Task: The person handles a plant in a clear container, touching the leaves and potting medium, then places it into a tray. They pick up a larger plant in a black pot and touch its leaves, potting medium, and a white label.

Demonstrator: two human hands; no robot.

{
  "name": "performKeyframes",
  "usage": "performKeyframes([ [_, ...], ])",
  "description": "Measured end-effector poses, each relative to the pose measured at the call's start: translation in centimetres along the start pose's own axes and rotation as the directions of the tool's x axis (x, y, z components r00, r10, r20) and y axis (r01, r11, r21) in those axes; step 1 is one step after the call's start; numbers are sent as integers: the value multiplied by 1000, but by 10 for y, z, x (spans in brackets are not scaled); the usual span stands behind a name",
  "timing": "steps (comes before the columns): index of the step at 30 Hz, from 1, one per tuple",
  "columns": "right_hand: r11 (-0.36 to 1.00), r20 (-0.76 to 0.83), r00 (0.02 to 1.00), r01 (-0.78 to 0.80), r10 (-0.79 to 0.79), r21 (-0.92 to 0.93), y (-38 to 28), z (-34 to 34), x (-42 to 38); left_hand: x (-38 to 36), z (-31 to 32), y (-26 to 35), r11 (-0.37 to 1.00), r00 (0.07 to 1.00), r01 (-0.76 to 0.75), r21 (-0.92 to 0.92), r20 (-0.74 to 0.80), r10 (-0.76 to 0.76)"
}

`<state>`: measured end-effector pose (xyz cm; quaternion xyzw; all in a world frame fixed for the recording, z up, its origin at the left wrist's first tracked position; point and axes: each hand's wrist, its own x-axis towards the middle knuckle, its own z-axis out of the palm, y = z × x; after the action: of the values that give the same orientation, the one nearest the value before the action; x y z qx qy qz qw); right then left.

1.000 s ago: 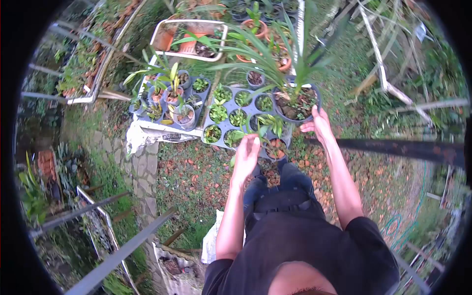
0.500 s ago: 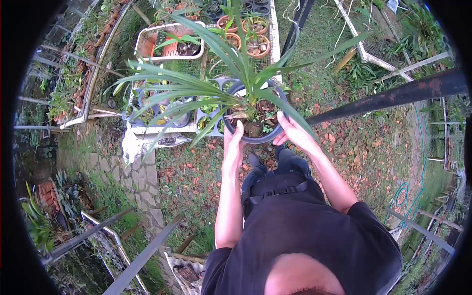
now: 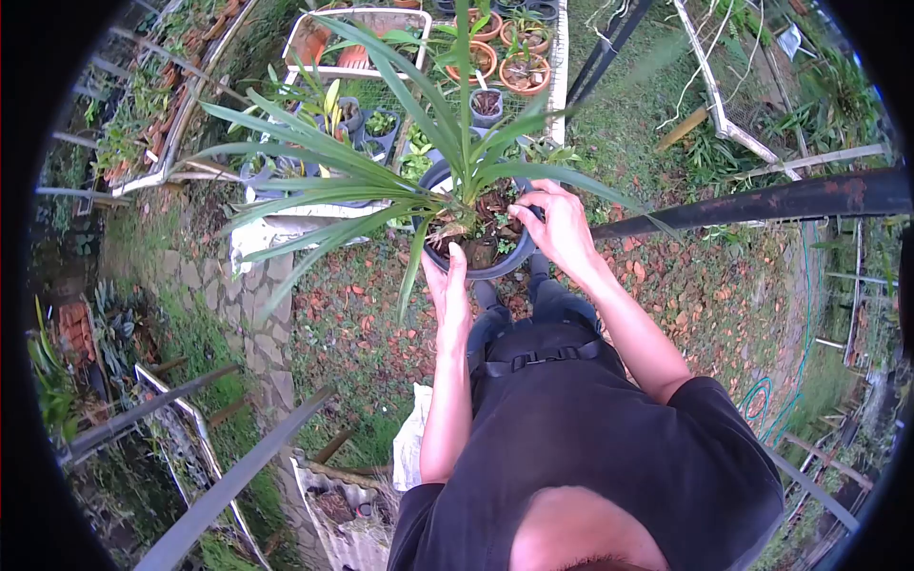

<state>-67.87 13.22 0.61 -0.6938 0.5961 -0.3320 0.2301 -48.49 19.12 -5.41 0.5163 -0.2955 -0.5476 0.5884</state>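
Observation:
A dark round plant pot [image 3: 496,267] is held up in front of my waist. From it grows a plant with long strap-like green leaves [image 3: 357,174], and brown bark-like chunks and small green sprouts lie at its base. My left hand [image 3: 448,285] grips the pot's near left side, thumb up at the rim and fingers underneath, partly hidden. Over the right rim is my right hand [image 3: 560,226], back upward, fingers bent and thumb reaching above the bark. Whatever its fingertips hold, if anything, is hidden.
Beyond the pot stands a mesh-topped bench with a white edge [image 3: 560,67], carrying terracotta pots [image 3: 525,72] and a rectangular planter [image 3: 357,73]. A dark metal pole [image 3: 752,204] runs in from the right. Stone paving [image 3: 269,347] and reddish chips cover the ground.
My right hand has left its hold on the pot's lower right side and moved up over the rim, thumb inward. The pot has shifted slightly left; my left hand keeps its grip.

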Motion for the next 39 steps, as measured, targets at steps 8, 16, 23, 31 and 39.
performKeyframes([
  [8,1000,-42,999,13,-13,13,-10,11,5,-8,-3,-2,1000,997,-17,-6,-69,17],
  [16,919,44,975,-219,216,328,7,-25,8,-11,-6,-3,985,996,43,-170,-67,-55],
  [23,870,72,946,-321,318,375,17,-75,-6,-10,1,5,983,995,93,-158,-1,-95],
  [31,890,-142,980,-187,139,-416,-2,-111,-45,-4,6,-21,980,979,188,-59,91,-182],
  [39,962,58,981,-169,185,-215,2,-70,-36,-28,56,-14,997,981,76,-30,182,-69],
])
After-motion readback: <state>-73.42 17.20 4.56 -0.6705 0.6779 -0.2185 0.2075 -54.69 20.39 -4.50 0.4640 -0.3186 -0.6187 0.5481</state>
